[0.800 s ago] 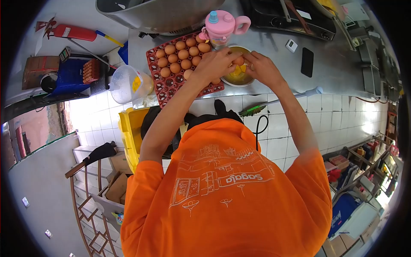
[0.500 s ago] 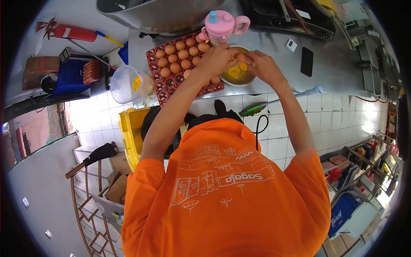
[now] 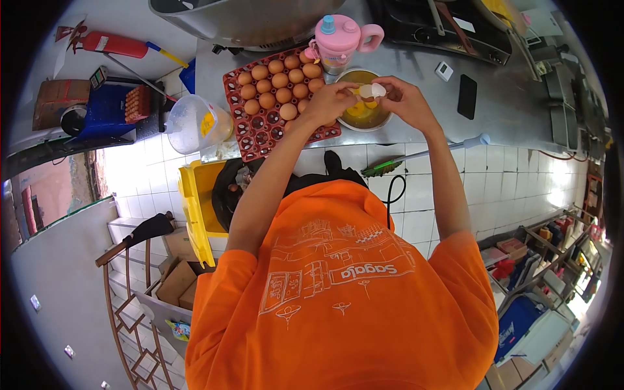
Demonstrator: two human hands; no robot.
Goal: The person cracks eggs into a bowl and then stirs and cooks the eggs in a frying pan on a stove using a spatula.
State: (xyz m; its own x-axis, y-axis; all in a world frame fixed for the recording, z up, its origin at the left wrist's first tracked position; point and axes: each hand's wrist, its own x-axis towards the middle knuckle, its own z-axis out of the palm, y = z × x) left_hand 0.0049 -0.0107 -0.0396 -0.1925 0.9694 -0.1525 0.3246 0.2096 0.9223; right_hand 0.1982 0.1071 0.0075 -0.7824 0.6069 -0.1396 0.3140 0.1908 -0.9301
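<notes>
Over the metal bowl (image 3: 368,123), my right hand (image 3: 402,101) holds a cracked eggshell (image 3: 377,90), its pale inside showing. My left hand (image 3: 331,101) is at the bowl's left side, its fingertips pinched together at a piece of shell (image 3: 365,91). Yellow yolks (image 3: 357,110) lie in liquid in the bowl. Left of the bowl, a red egg tray (image 3: 246,144) holds several brown eggs (image 3: 280,80) and has bare cups at its near left; my left forearm covers part of it.
A pink mug (image 3: 338,40) stands behind the bowl. To the right on the steel table (image 3: 422,123) lie a phone (image 3: 467,96) and a small white timer (image 3: 444,71). A black stove (image 3: 429,26) is behind. A clear plastic container (image 3: 195,125) sits left; a yellow bin (image 3: 195,195) stands below.
The egg between my hands has come apart into shell pieces with the pale inside showing. My left hand has moved slightly left and down, away from my right. The view has shifted slightly.
</notes>
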